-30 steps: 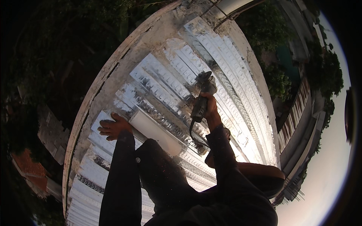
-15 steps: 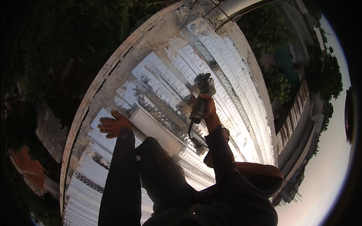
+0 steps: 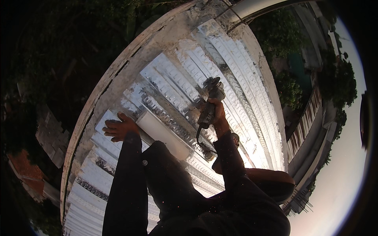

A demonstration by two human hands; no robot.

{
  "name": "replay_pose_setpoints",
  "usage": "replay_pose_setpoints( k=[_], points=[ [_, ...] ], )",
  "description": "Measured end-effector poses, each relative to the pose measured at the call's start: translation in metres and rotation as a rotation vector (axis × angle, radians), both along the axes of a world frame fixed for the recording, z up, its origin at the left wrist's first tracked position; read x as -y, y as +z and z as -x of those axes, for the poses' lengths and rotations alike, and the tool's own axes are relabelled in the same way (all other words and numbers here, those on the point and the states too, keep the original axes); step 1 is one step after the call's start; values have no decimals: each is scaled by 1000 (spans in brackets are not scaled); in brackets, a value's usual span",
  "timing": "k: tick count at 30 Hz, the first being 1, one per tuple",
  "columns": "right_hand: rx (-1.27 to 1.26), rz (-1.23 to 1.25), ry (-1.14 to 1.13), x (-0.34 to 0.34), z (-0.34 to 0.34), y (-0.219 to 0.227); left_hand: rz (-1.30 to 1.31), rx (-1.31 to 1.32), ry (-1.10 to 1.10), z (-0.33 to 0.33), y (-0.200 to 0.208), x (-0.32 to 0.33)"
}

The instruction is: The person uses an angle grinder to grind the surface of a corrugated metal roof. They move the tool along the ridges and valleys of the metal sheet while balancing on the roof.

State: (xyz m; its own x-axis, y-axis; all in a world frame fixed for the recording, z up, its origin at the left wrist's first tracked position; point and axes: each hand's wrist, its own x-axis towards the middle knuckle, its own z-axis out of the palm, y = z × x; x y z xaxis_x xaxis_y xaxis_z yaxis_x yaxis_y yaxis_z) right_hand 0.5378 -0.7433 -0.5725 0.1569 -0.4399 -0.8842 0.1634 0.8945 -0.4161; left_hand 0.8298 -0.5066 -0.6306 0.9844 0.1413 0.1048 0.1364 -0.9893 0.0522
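My right hand is wrapped round the body of a dark angle grinder. The grinder's head, at its far end, sits over the ribbed metal decking. Its dark cord curves from the near end toward my legs. Out to the left, my left hand has its fingers spread over the decking, with nothing in it. Beside that hand a pale, smooth, long piece lies at a slant across the ribs, partly hidden by my knee. Whether the grinder's disc is turning cannot be made out.
A rough concrete border runs along the left, with a drop to dark ground and trees beyond. Steel rods cross the far end. At right, past the decking's edge, are trees and a corrugated roof below. Strong glare covers the decking right of centre.
The whole view has shifted very slightly. Both hands and the angle grinder keep nearly the same places on the decking.
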Motion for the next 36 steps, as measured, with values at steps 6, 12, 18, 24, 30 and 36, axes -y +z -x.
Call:
replay_pose_setpoints(
  k=[6, 12, 18, 24, 30, 36],
  points=[
    [12, -21, 29, 1, 4, -5, -4, -18, 1, 0, 0, -1],
    [15, 6, 82, -1, 4, -9, -16, -39, 13, -1, -3, -3],
    [3, 20, 60, -2, 7, -13, 13, -59, 23, -1, -3, -4],
    [56, -27, 43, -3, 4, -5, 16, -64, 28, -1, -3, -4],
    [36, 103, -15, 3, 20, 23, 11, -34, 17, 1, -3, -3],
    [42, 146, 29, 52, 63, 62, -36, -1, -11, 0, -9, -7]
  ],
)
